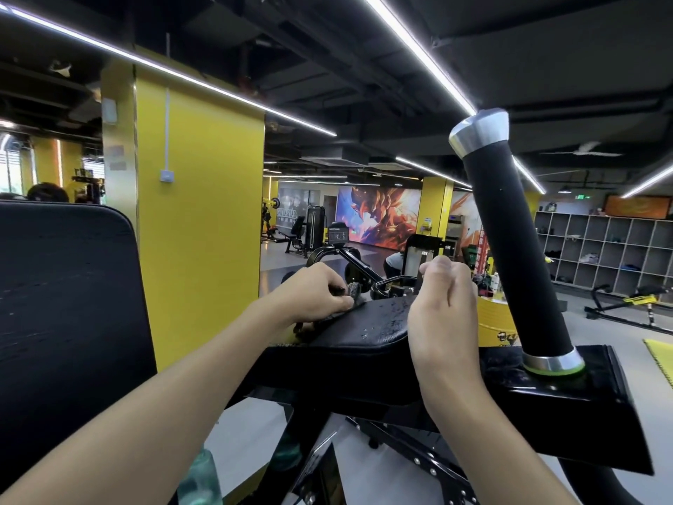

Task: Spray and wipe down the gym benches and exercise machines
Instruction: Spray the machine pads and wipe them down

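View: head camera, one frame
Landmark: arm pad (368, 324) – black, cushioned, set on the machine, its top dotted with water droplets
Cloth (355, 290): dark grey, bunched, lying on the pad's far left edge and touching it
Left hand (320, 293): over the pad's left end, fingers curled round the cloth and grasping it, pressed down on the pad
Right hand (444, 311): raised over the pad's right end, back toward the camera, fingers curled inward, thumb on top – whether it clasps anything, cannot tell
Handle post (510, 249): right of the pad, black grip with a silver cap, tilted, rising from a silver and green collar
Bracket (568, 406): glossy black, right of and below the pad, carrying the post
Back pad (65, 304): large, black, well left of the pad
Bottle (200, 472): greenish and translucent, blurred, below the pad under the left forearm
Pillar (200, 195): yellow, behind the pad to its left
Barrel (495, 322): yellow, just behind the pad's right end
Shelves (612, 249): grey cubbies, far beyond the pad to the right
Mural (378, 216): orange and blue, on the far wall beyond the pad
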The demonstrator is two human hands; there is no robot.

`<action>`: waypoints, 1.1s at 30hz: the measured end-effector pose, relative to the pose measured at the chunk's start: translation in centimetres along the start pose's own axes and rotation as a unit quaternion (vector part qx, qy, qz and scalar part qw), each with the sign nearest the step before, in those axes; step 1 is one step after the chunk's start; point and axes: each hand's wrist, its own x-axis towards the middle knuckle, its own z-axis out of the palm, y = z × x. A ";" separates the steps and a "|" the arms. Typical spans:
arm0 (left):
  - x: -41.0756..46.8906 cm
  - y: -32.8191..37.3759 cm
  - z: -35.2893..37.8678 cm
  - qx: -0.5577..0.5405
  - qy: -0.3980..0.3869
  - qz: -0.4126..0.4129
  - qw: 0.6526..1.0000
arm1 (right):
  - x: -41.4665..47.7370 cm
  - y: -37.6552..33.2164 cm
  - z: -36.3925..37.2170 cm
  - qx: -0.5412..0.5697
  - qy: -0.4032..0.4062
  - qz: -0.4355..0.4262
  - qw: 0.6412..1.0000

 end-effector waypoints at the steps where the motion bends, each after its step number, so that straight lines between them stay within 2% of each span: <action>1: 0.3 0.1 0.1 0.038 0.004 -0.009 0.999 | -0.1 0.0 0.0 -0.001 0.000 -0.001 1.000; 3: 0.4 1.0 -0.2 0.045 -0.010 0.003 0.999 | -0.1 0.0 -0.1 -0.004 0.001 -0.005 1.000; 7: -0.3 1.9 -0.7 -0.055 -0.041 0.045 0.997 | 0.0 0.1 0.0 -0.006 0.001 -0.011 1.000; 12: 0.8 1.2 0.2 0.047 0.000 0.016 0.999 | -0.1 0.0 0.0 -0.008 -0.002 -0.008 1.000; 15: 0.3 2.8 -0.4 -0.022 -0.030 0.068 0.997 | -0.1 0.0 0.0 -0.011 0.001 -0.010 1.000; 18: -0.1 3.0 -0.1 -0.069 -0.016 0.089 0.993 | 0.0 0.0 0.1 -0.011 0.002 -0.011 1.000; 21: 0.6 2.4 0.6 0.035 0.006 0.047 0.998 | -0.1 -0.1 0.0 -0.013 0.000 -0.013 1.000; 23: 0.5 2.9 0.4 0.075 0.009 0.049 0.996 | -0.2 -0.3 0.0 -0.016 -0.001 -0.013 1.000; 26: -0.6 4.4 -0.8 0.000 -0.028 0.101 0.994 | -0.1 0.0 0.0 -0.014 0.004 -0.015 1.000; 29: -1.3 4.3 -1.0 -0.082 -0.046 0.102 0.990 | 0.0 0.1 0.1 -0.013 0.004 -0.012 1.000; 33: -0.6 3.9 0.0 0.044 0.006 0.081 0.996 | 0.0 0.1 0.2 -0.013 0.006 -0.011 1.000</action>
